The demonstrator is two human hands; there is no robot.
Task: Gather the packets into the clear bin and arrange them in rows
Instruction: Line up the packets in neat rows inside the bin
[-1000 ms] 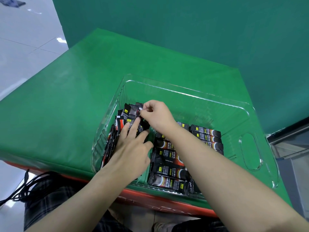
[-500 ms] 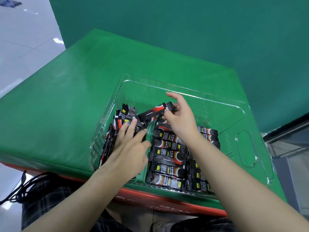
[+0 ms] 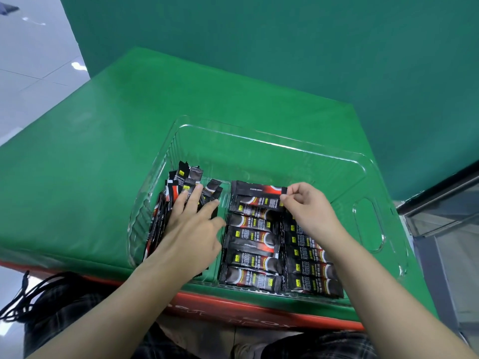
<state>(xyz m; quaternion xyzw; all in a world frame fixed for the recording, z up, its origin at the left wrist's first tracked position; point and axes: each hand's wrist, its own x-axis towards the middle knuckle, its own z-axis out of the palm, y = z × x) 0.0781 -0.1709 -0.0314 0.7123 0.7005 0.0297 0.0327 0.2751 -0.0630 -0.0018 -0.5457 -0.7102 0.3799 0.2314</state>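
Right hand point(image 3: 308, 206) is pinching one packet point(image 3: 259, 189) by its end atop the middle row in the clear bin point(image 3: 368, 224), near the table's front edge. Left hand point(image 3: 191, 229), fingers flat, is pressing the leaning stack point(image 3: 181, 187). Risk: a crooked release skewing the row; lifted pressure toppling the stack.

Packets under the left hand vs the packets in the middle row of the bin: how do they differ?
The packets under the left hand stand on edge in a loose, uneven bunch against the bin's left wall; the middle row lies flat, stacked neatly front to back. The left hand presses the bunch with straight fingers, while the right hand pinches the row's farthest packet. Both groups sit in the clear bin and share the same black wrapper.
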